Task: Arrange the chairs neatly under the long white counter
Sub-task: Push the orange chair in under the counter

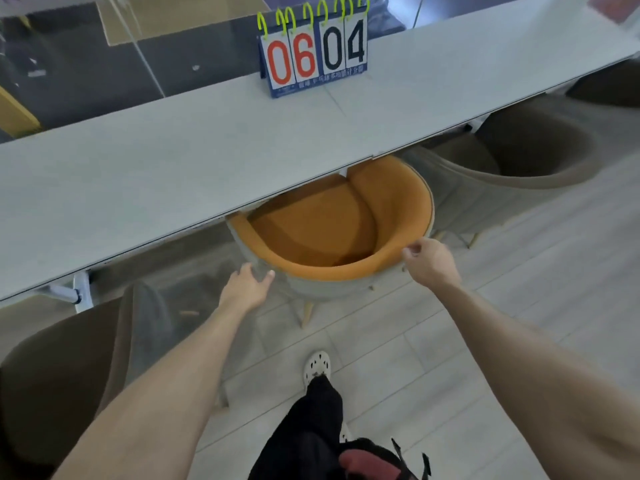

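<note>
The head camera looks down at a long white counter (pixel 207 161) that runs across the picture. On it stands a flip scoreboard (pixel 313 53) that shows 06 and 04. Under the counter's near edge sits the orange chair (pixel 332 233), a round tub chair with an orange seat and a grey outer shell. Its front part is already below the counter, and its curved back still sticks out toward the person.

The left hand (pixel 247 289) is spread, with the fingers relaxed, and it lies against the grey shell on the left side of the back; it does not grip anything. The right hand (pixel 429 261) is half curled at the right part of the rim, with the fingertips at the orange edge, but I cannot tell if it really pinches the rim or only touches it.

A brown chair (pixel 65 358) stands at the lower left, near the counter, and another brown chair (pixel 519 157) is partly under the counter at the right.

The orange chair looks padded and soft on the surface but stiff in its shell, and probably moderately light on its thin wooden legs (pixel 306 315). I judge that the best hold is the top rim of the back, one hand on each side, so it slides straight and does not turn.
</note>
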Motion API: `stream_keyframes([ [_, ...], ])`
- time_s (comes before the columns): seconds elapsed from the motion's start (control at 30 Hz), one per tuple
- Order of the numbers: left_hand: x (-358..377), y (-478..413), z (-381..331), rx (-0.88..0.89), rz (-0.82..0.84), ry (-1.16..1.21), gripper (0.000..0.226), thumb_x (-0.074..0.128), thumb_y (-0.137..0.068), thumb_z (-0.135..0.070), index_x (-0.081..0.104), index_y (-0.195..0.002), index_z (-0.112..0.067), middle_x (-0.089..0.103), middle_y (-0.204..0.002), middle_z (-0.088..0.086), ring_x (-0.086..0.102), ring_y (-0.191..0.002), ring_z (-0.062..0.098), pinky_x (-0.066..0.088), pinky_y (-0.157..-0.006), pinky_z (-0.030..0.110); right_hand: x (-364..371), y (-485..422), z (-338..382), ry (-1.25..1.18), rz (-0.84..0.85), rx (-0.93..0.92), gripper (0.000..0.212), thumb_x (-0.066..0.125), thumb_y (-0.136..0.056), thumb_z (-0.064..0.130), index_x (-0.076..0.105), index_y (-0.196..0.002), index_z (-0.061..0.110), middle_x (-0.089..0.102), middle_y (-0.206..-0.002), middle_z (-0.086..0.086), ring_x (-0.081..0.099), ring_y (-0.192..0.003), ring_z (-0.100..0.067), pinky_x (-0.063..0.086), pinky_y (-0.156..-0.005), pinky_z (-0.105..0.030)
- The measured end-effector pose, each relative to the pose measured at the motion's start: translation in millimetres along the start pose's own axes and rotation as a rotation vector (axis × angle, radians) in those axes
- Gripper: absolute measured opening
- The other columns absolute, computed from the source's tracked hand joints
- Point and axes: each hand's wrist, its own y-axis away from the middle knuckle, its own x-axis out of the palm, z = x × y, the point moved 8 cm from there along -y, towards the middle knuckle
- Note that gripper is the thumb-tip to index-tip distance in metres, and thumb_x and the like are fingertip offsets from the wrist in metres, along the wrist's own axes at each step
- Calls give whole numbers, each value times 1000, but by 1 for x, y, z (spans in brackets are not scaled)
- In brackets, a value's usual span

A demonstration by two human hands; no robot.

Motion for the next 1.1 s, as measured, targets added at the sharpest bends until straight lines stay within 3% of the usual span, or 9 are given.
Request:
stream_keyframes([
  [0.1,12,-27,-21,-142,14,130,101,53,-93,-78,24,-164,-13,38,-162,23,48,-142,46,46,-113,55,-17,-40,-3,41,-85,0,28,63,-99,42,71,-102,15,71,-102,-5,65,-87,-22,55,-77,-36],
  [0.2,21,-39,-38,-282,11,236,117,62,-88,-77,5,-169,-15,23,-170,22,44,-146,47,49,-110,57,-21,-78,-5,54,-91,25,46,66,-99,49,67,-129,13,62,-128,-9,63,-99,-23,57,-85,-39],
  [0.37,40,-45,-57,-453,-14,368,133,77,-80,-74,-8,-170,-25,8,-175,15,47,-143,48,65,-79,52,-7,-148,-12,134,51,96,101,72,-92,64,22,-166,15,35,-160,-19,55,-136,-43,57,-103,-56],
  [0.43,49,-47,-60,-503,-18,366,135,77,-78,-75,-10,-170,-27,2,-176,15,43,-146,48,64,-84,51,3,-178,-14,153,125,114,113,73,-89,67,10,-169,19,30,-164,-19,51,-139,-45,55,-105,-59],
  [0.5,58,-47,-56,-550,-59,373,135,80,-78,-71,-11,-169,-29,1,-177,15,42,-148,47,57,-102,54,12,-204,-13,171,180,99,119,76,-88,66,2,-170,23,28,-166,-20,53,-138,-47,53,-103,-58],
  [0.6,69,-43,-44,-603,-157,381,129,84,-80,-57,-11,-167,-43,19,-172,21,49,-142,46,47,-113,53,20,-235,-12,174,221,53,123,81,-87,54,-9,-168,35,29,-164,-21,55,-133,-48,54,-102,-58],
  [0.73,74,-42,-36,-654,-258,411,120,83,-84,-36,-5,-163,-54,53,-148,20,61,-126,44,51,-107,52,25,-249,-14,86,178,36,120,77,-84,31,-9,-167,42,42,-147,-20,59,-119,-46,56,-95,-54],
  [0.97,75,-41,-30,-663,-240,434,120,84,-85,-26,-2,-166,-49,52,-150,18,60,-128,42,51,-107,50,27,-251,-18,43,207,31,115,71,-89,19,-9,-168,41,39,-153,-17,59,-120,-43,50,-79,-43],
  [1.1,84,-23,-29,-659,-231,456,122,86,-86,-27,-4,-166,-48,49,-154,18,58,-131,43,50,-109,51,24,-237,-28,49,215,43,115,72,-90,17,-10,-167,42,41,-152,-17,59,-120,-42,54,-84,-48],
])
